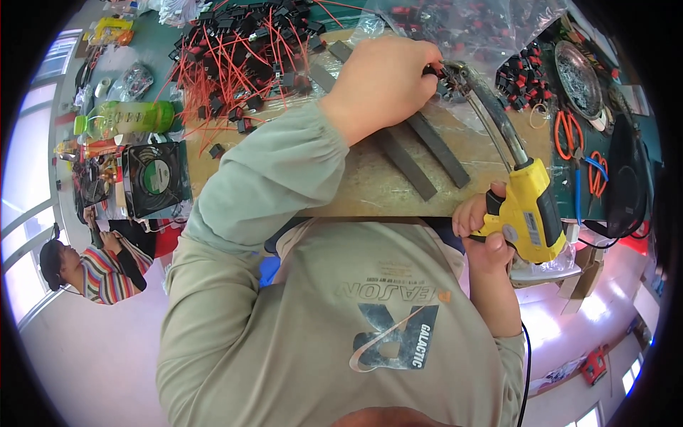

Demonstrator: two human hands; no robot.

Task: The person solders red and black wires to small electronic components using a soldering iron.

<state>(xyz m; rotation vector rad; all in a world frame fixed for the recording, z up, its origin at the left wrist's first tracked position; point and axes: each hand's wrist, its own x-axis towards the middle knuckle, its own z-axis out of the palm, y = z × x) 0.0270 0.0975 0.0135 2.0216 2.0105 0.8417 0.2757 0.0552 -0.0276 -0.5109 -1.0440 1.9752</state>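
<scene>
Fingers, left hand: bent in a pinch on a small black part (430,70), most of it hidden by the left hand (388,78) itself; the grip presumably steadies it.
Fingers, right hand: wrapped around the handle of a yellow soldering gun (526,213); the right hand (484,224) sits low beside the board's near edge, apparently to keep skin away from the hot end.
Part position: above the far side of the brown board (320,196), next to the gun's tip – contact cannot be confirmed.
Gun attitude: body near the person, metal tube slanting away and leftward, so that the tip meets the left fingers.
Grey strips: two, lying side by side on the board and passing beneath the left wrist; their purpose cannot be told.
Wired stock: black parts with red wires (242,50), heaped at the far left – within reach of the left hand.
Other stock: red-and-black parts (523,78), beside a clear bag (469,28) at the far right, probably for easy picking.
Cutting tools: orange-handled scissors (567,135) at the right, clear of the gun.
</scene>
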